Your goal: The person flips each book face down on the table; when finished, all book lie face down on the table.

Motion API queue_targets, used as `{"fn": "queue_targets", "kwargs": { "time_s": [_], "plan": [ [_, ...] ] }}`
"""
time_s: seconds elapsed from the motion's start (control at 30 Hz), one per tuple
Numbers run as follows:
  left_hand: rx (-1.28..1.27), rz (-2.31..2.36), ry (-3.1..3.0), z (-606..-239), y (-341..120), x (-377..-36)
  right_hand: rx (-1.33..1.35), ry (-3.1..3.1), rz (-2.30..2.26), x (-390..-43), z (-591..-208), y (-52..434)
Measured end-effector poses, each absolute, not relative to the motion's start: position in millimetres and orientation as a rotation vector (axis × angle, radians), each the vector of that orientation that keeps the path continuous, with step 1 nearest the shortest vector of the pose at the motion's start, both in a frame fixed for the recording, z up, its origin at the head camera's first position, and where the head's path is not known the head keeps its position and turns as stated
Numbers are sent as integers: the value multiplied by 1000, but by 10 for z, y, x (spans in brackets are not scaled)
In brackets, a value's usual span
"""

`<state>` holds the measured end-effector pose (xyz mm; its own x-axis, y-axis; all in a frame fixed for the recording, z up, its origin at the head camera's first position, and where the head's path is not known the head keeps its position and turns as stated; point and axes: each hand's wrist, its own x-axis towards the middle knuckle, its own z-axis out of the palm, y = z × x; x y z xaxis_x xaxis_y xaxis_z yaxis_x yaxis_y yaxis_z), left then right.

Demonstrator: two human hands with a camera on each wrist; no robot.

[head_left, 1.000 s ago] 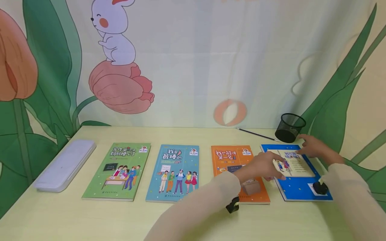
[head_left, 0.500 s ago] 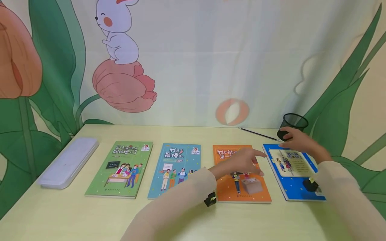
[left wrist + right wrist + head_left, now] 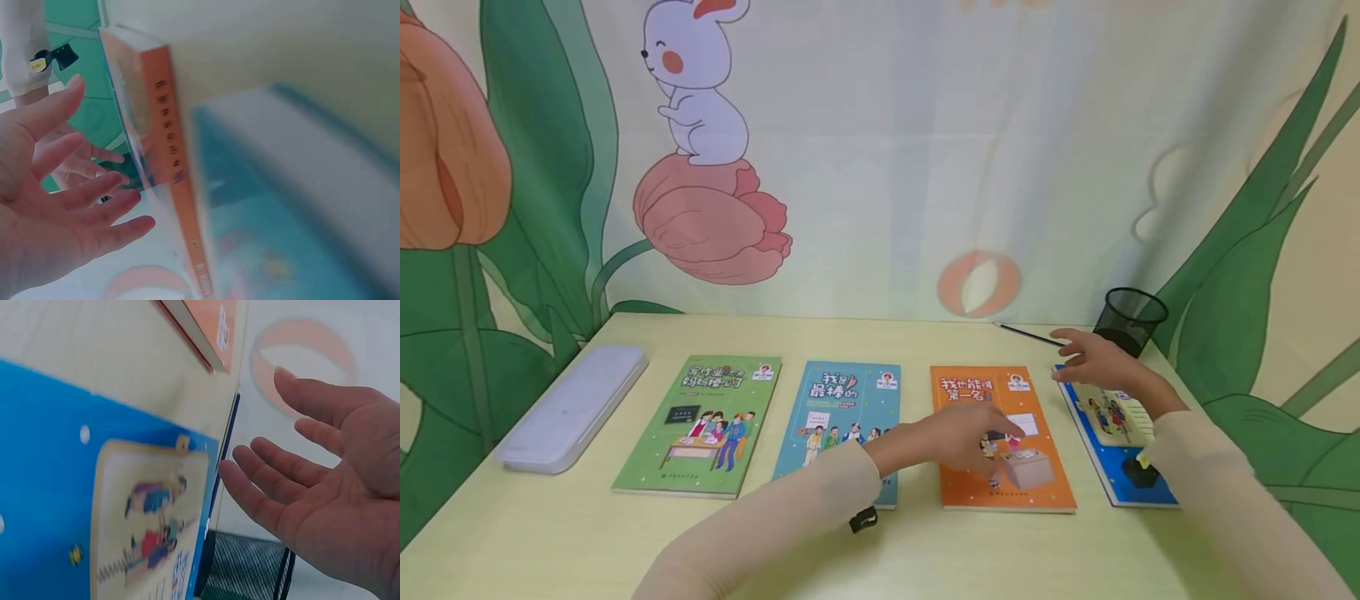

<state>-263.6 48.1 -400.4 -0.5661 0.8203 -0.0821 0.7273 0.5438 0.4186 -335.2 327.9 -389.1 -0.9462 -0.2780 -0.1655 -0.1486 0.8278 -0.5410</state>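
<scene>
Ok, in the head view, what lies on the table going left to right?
White case → green book → teal book → orange book → blue book → black mesh cup.

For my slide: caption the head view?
Open hands hover over orange paperback book and blue paperback book.

A pale yellow-green tabletop [image 3: 925, 550] fills the foreground, its surface smooth and evenly lit with soft, shadowless light. Directly behind its far edge hangs a printed fabric backdrop [image 3: 880, 167] in a whitish mint tone, falling in faint vertical folds. On the backdrop, a white cartoon rabbit [image 3: 696, 79] sits on a pink tulip bloom [image 3: 711, 217]. Broad dark green leaves [image 3: 542, 167] rise at the left beside a large orange tulip [image 3: 445, 158]; more green leaves [image 3: 1247, 275] sweep up on the right. A small orange-and-white ball shape [image 3: 979, 283] is printed low at the centre.
</scene>
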Motion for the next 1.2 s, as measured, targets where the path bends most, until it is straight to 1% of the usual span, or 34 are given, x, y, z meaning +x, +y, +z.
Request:
{"fn": "queue_targets", "kwargs": {
  "time_s": [0.27, 0.43, 0.87, 1.2],
  "plan": [
    [1273, 437, 2463, -4090, 272, -2494, -317, 2717, -801, -3364, -3961, 3048],
    [1305, 383, 2464, -4130, 200, -2455, -312, 2701, -803, -3397, -4037, 2961],
    [1282, 313, 2413, -4112, 80, -2430, -326, 2714, -767, -3413, -4128, 2760],
    [1289, 332, 2382, -4136, 60, -2462, -302, 2711, -749, -3441, -4163, 2709]
  ]
}}
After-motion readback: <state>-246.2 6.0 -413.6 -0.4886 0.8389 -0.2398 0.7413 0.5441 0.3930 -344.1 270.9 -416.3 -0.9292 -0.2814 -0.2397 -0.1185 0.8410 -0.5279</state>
